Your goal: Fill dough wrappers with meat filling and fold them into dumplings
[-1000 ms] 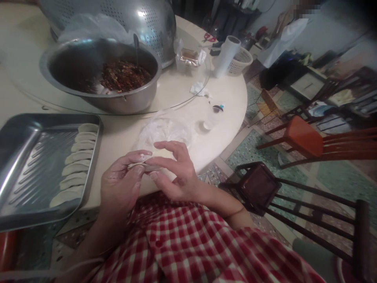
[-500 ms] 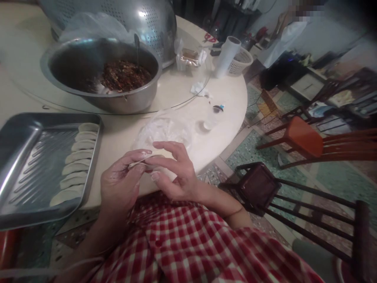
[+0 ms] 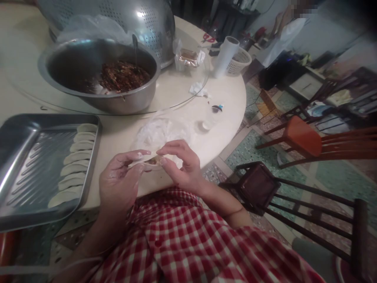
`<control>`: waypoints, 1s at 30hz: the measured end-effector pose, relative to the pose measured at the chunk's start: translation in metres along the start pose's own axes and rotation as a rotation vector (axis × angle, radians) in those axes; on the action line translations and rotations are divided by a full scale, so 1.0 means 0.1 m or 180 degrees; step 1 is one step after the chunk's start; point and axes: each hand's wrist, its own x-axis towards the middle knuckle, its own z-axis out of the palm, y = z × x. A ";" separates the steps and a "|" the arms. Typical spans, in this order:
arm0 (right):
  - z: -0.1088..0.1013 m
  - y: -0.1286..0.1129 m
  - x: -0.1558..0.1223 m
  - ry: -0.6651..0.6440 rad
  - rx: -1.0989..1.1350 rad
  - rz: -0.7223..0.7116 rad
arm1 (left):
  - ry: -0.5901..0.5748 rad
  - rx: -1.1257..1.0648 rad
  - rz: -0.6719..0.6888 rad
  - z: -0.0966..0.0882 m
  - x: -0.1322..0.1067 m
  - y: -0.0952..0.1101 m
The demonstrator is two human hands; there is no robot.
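Between my two hands is a folded dumpling [image 3: 151, 162], with dark filling showing in its open seam. My left hand [image 3: 120, 177], floury at the fingers, pinches its left end. The thumb and fingertips of my right hand [image 3: 184, 165] close on the right end. Just beyond them a crumpled clear plastic bag [image 3: 159, 131] lies on the table. To the left, a metal tray [image 3: 35, 157] holds a column of several shaped dumplings [image 3: 75, 169] along its right side. A steel bowl [image 3: 126, 103] with dark minced filling [image 3: 123, 76] and an upright spoon handle [image 3: 135, 49] stands behind.
The bowl stands on a glass turntable [image 3: 176, 103], before a large colander [image 3: 147, 27]. Near the table's right edge are a paper roll [image 3: 225, 57], a plastic basket [image 3: 240, 61] and a small clear cup [image 3: 209, 120]. Chairs [image 3: 257, 186] stand to the right. A person [image 3: 284, 35] is in the background.
My right fingers have drawn in from spread to pinching the dumpling's right end. Its opening now faces me more, with the filling in sight.
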 end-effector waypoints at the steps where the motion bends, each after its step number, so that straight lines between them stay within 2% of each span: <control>1: -0.01 0.00 0.01 -0.0016 0.0000 -0.0006 | -0.0073 -0.0010 0.0046 -0.01 0.00 -0.01; 11: 0.02 -0.01 0.07 -0.0125 -0.0141 -0.0181 | -0.0625 0.0357 0.0130 -0.12 -0.02 -0.05; 16: 0.01 -0.04 0.08 -0.0295 -0.0297 -0.0429 | -0.0619 0.0452 0.0122 -0.13 -0.01 -0.06; 24: 0.01 -0.05 0.07 -0.0310 -0.0353 -0.0621 | -0.0524 0.0676 0.0081 -0.15 -0.01 -0.09; 30: -0.03 -0.05 0.08 -0.0312 -0.0341 -0.0644 | -0.0762 0.0817 0.0682 -0.16 0.02 -0.11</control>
